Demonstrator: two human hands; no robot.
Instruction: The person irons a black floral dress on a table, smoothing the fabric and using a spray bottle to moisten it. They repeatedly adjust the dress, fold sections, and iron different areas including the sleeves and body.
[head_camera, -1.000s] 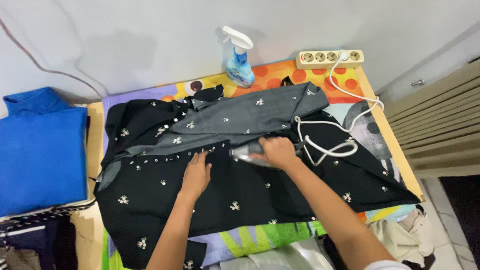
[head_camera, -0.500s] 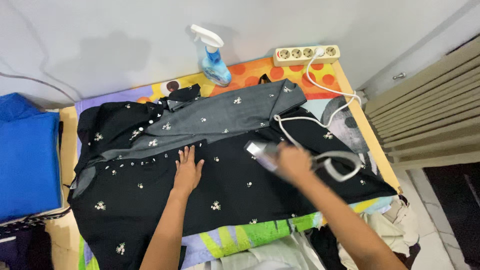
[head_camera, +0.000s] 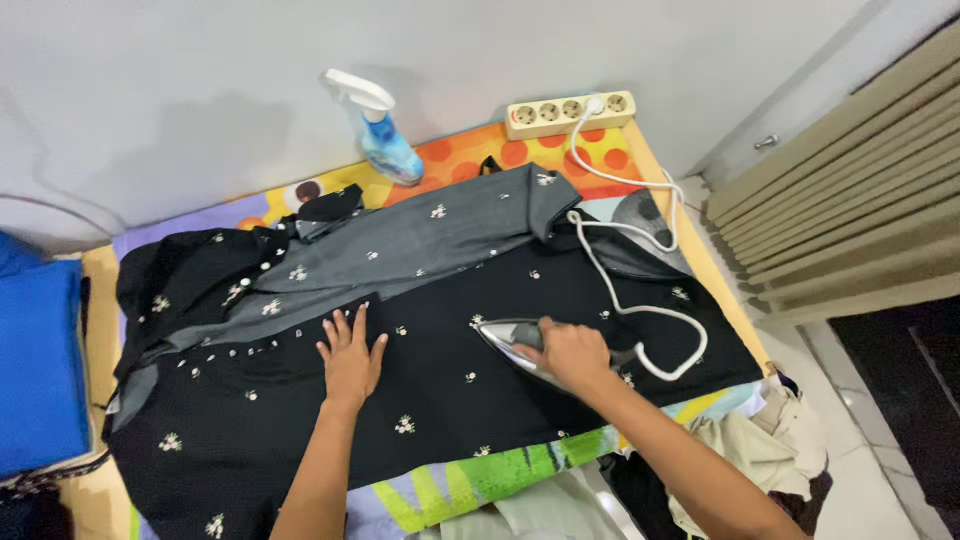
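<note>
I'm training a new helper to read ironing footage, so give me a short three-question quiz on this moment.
1. True or false: the left hand lies flat on the black garment.
2. What does the right hand hold? A spray bottle; B iron; C power strip.
3. Fill in: the spray bottle stands by the ___.

Key: 1 true. 2 B, the iron. 3 wall.

Single head camera looks steeply down, close over the ironing table (head_camera: 690, 250)
</note>
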